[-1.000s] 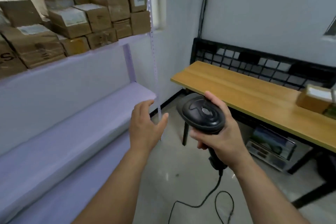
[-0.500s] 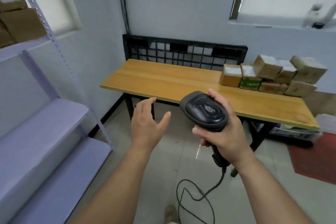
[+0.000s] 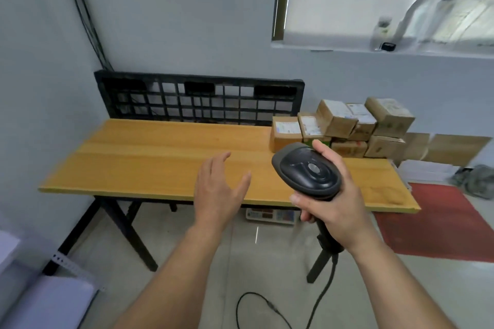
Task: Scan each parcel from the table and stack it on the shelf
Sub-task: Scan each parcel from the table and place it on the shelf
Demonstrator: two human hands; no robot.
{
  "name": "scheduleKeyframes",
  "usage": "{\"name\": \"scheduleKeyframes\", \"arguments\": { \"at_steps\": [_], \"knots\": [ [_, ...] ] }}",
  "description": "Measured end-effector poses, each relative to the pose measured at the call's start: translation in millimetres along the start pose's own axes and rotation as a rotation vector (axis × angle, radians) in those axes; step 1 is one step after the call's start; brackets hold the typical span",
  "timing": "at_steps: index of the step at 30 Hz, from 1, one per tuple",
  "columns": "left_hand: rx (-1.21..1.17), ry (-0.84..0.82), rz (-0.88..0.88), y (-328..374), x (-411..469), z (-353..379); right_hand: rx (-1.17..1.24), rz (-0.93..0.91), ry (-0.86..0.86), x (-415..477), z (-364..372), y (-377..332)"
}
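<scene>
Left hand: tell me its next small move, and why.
Probably reach the left hand right and forward to the nearest cardboard parcel, leftmost of those stacked on the wooden table, and grip it. The hand is open and empty over the tabletop, while the right hand grips the barcode scanner.

Long yellow wooden bench (image 3: pixel 147 157): left and middle of the top bare, open from the front edge and the left end. Pile of brown cardboard parcels (image 3: pixel 338 121) fills the right rear corner, two layers, packed touching. Black plastic grid pallet (image 3: pixel 199 88) stands upright, closing the rear edge; it possibly touches the leftmost parcel.
</scene>
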State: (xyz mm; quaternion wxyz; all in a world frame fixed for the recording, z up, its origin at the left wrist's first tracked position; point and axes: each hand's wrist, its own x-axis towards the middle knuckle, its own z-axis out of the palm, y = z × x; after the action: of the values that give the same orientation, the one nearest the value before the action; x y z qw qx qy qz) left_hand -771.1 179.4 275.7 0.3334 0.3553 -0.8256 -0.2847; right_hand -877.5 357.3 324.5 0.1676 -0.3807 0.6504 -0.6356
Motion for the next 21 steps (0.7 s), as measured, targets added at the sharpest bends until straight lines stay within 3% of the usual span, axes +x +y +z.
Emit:
{"name": "scheduleKeyframes", "arguments": {
  "at_steps": [14,21],
  "knots": [
    [-0.088,-0.145,0.091,43.0,115.4,104.7,-0.087,0.039,0.166,94.0,-72.2,42.2],
    [-0.127,-0.205,0.029,75.8,142.2,171.2,-0.092,0.082,0.172,131.3,-137.9,74.1]
  ]
}}
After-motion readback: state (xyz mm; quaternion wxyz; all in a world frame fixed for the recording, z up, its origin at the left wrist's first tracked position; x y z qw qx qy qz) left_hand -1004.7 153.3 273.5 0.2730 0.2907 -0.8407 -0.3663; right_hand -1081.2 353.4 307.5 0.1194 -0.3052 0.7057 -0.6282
